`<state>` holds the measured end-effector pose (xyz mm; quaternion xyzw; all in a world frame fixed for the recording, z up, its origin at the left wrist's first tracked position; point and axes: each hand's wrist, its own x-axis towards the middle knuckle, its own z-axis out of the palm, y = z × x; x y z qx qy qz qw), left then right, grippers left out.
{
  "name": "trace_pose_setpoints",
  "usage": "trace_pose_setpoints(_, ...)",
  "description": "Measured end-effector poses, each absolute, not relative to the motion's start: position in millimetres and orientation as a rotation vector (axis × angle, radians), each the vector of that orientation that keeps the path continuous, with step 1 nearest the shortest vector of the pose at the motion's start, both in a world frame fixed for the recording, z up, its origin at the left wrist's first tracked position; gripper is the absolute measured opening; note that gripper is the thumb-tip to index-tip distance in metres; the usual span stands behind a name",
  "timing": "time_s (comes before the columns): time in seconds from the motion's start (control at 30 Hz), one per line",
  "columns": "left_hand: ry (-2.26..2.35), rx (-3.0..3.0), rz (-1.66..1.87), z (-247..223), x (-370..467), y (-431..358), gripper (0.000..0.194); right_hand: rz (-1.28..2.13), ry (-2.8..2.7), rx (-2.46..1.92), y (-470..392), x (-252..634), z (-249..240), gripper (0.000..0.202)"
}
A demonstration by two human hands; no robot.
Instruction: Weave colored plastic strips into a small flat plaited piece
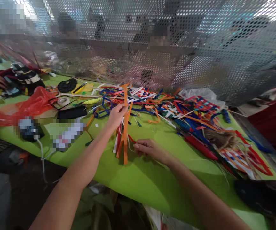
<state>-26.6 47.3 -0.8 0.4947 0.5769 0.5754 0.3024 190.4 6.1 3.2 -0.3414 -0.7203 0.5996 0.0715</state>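
My left hand (117, 114) is closed on a bundle of narrow strips, held above the green tabletop (157, 179). Longest among them is an orange strip (125, 140), hanging upright past my fingers; white and red strips dangle beside it. Lower and to the right, my right hand (145, 148) has its fingers pinched together at the end of a red strip (131, 139). A thin white strand curves down close to those fingertips. Behind both hands lies a tangle of blue, white, orange and red strips (106, 105), partly woven into checks.
Right of my hands are more woven pieces (171, 110), a brown fibre bundle (220, 138) and a clear plastic bag (197, 94). To the left lie a red plastic bag (37, 102), a black case (72, 112) and a power strip (68, 135). Perforated metal sheeting (128, 60) borders the back.
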Motion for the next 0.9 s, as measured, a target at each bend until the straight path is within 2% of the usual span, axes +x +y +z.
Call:
trace_pose_setpoints(0.17, 1.824, 1.481, 1.274, -1, -40, 48, 0.046, 1.554, -2.089, -1.129, 14, 191, -2, 0.049)
trace_pose_setpoints(0.3, 2.038, 1.600, 0.972, 2, -48, 48, 0.041, 1.345, -2.080, -1.164, 21, 194, -7, 0.040)
trace_pose_setpoints(0.4, 2.050, 1.625, 0.871, 2, -48, 46, 0.039, 1.121, -2.148, -1.190, 24, 195, -11, 0.035)
trace_pose_setpoints(0.5, 1.995, 1.644, 0.843, 2, -42, 45, 0.039, 1.018, -2.222, -1.145, 26, 195, -15, 0.030)
trace_pose_setpoints(0.63, 1.955, 1.690, 0.864, 2, -34, 45, 0.034, 1.051, -2.300, -1.015, 27, 193, -20, 0.027)
trace_pose_setpoints(0.9, 2.326, 1.667, 0.966, 10, -69, 44, 0.028, 0.937, -2.258, -1.103, 32, 196, -18, 0.028)
